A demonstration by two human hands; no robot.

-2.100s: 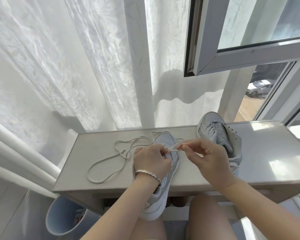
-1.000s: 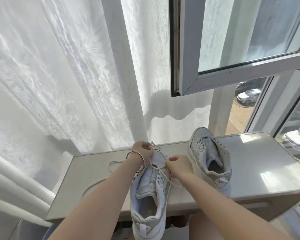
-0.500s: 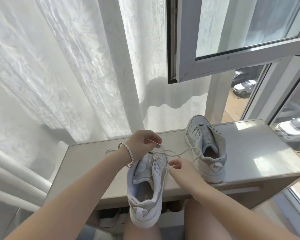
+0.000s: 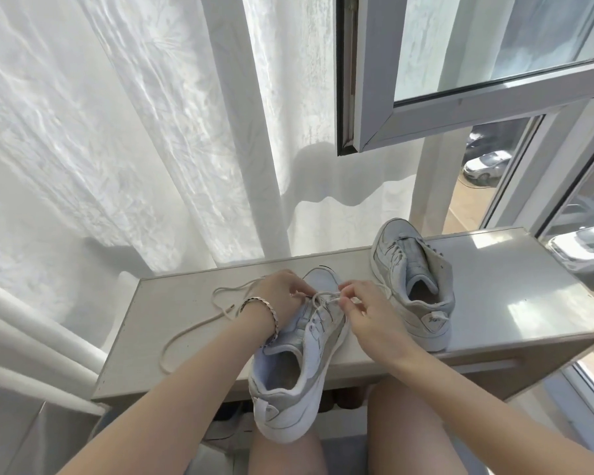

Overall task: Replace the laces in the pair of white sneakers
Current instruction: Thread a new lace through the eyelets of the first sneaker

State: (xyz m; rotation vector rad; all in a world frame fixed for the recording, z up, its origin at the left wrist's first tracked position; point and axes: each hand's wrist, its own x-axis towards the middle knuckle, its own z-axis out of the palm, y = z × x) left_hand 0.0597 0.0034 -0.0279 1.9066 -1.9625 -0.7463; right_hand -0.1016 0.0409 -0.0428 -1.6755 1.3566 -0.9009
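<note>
A white sneaker [image 4: 290,382] lies with its toe on the low table [image 4: 515,303] and its heel over my knees. My left hand [image 4: 282,291], with a bracelet on the wrist, pinches the white lace [image 4: 323,296] at the eyelets near the toe. My right hand [image 4: 364,310] pinches the other part of the same lace just to the right. A loose end of lace [image 4: 192,330] trails in a loop over the table to the left. The second sneaker [image 4: 412,279] stands laced on the table to the right.
White curtains [image 4: 117,132] hang behind the table, and an open window sash [image 4: 460,108] juts out above the right side. A white radiator pipe [image 4: 31,354] runs along the left. My bare legs [image 4: 408,433] are under the table's front edge, with shoes on the shelf below.
My hands have come back together over the toe eyelets after the left hand pulled lace up and out. The lace span toward the second sneaker has been drawn in.
</note>
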